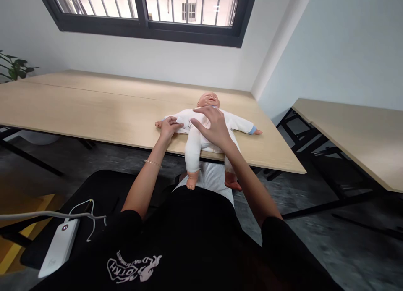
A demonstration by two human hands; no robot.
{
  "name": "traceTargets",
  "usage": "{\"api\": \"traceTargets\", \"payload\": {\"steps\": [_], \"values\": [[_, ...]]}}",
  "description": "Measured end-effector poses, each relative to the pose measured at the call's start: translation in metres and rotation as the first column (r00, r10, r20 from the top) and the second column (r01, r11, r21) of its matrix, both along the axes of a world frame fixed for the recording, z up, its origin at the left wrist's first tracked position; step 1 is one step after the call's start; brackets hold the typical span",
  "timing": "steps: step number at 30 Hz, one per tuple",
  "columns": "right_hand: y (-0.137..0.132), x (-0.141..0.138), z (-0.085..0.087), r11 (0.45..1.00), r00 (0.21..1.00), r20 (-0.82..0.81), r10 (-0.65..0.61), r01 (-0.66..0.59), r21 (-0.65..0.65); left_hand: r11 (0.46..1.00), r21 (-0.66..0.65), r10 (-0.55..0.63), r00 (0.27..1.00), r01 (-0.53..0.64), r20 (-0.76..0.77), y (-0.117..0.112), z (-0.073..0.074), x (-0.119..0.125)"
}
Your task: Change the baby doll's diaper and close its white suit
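A baby doll (208, 99) in a white onesie (192, 146) lies on its back at the near edge of a long wooden table (94, 110), its legs hanging over the edge. My left hand (170, 127) pinches the white cloth by the doll's outstretched arm on the left. My right hand (211, 127) rests flat on the doll's chest with fingers spread. The doll's other arm (248, 127), with a blue cuff, stretches to the right.
A second wooden table (352, 131) stands at the right with a gap between. A white power bank (59, 247) with a cable lies on black fabric at the lower left. A plant (14, 68) is at the far left, a barred window (147, 9) above.
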State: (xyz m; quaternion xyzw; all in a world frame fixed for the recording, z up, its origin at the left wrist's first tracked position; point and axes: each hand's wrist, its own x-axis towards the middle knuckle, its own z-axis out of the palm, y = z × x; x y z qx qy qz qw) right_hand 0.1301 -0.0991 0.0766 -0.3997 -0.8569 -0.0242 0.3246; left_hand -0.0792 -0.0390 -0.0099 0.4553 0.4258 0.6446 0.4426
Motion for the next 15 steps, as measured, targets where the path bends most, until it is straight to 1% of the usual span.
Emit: {"api": "traceTargets", "payload": {"steps": [2, 4, 6, 7, 9, 12, 15], "values": [[0.01, -0.025, 0.011, 0.996, 0.988, 0.133, 0.076, -0.07, -0.055, 0.999, 0.032, 0.025, 1.0, -0.025, -0.003, 0.003, 0.0, 0.002], [0.023, -0.047, 0.016, 0.991, 0.946, 0.313, 0.089, -0.053, -0.122, 0.997, 0.07, 0.043, 0.999, -0.043, 0.0, 0.007, 0.001, 0.005], [0.036, -0.062, 0.016, 0.984, 0.897, 0.431, 0.099, -0.024, -0.175, 0.995, 0.09, 0.049, 0.999, -0.051, 0.015, 0.01, 0.002, 0.007], [0.042, -0.065, 0.015, 0.981, 0.888, 0.448, 0.102, -0.015, -0.194, 0.994, 0.093, 0.053, 0.998, -0.056, 0.026, 0.011, 0.003, 0.007], [0.052, -0.066, 0.012, 0.976, 0.903, 0.418, 0.101, -0.009, -0.216, 0.993, 0.092, 0.074, 0.996, -0.078, 0.05, 0.011, 0.004, 0.01], [0.063, -0.059, 0.009, 0.973, 0.936, 0.34, 0.087, -0.007, -0.23, 0.99, 0.105, 0.084, 0.995, -0.09, 0.062, 0.007, 0.006, 0.019], [0.07, -0.05, 0.008, 0.972, 0.948, 0.304, 0.097, -0.024, -0.235, 0.987, 0.121, 0.097, 0.993, -0.105, 0.07, 0.005, 0.006, 0.033]]}}
